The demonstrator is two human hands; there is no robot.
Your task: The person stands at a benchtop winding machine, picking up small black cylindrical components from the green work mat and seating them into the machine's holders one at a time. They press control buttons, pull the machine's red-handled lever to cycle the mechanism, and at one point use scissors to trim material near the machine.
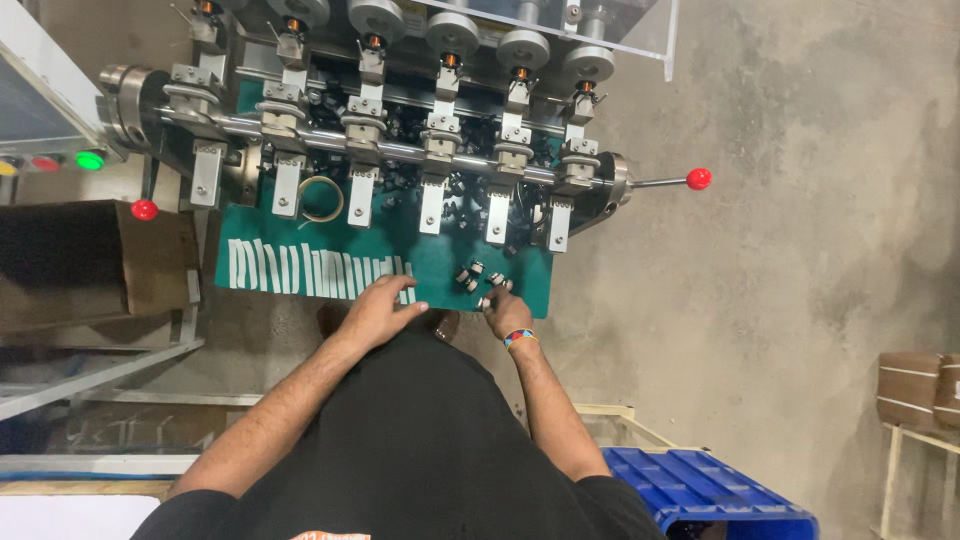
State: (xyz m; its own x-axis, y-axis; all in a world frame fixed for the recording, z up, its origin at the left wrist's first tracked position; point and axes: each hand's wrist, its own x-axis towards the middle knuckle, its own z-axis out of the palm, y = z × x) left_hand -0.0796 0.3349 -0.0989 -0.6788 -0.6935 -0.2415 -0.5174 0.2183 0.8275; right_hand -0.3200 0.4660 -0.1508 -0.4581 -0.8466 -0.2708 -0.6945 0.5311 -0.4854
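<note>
Your right hand [508,312] pinches one small bobbin [484,301] at the near edge of the green mat [440,262], with more bobbins [470,275] lying loose just beyond it. They look light, hard and apt to roll (take them by the flanged ends). Each seems metal-ended with a dark middle. Your left hand [378,308] lies flat and open on the white strips [300,270], holding nothing.

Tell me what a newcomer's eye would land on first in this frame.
First the multi-station winding machine across the top, with a red-knobbed lever sticking out at its right end. Below it lies a green mat, where the left hand rests on a row of white strips and the right hand touches small bobbins. A blue crate sits at bottom right.
</note>
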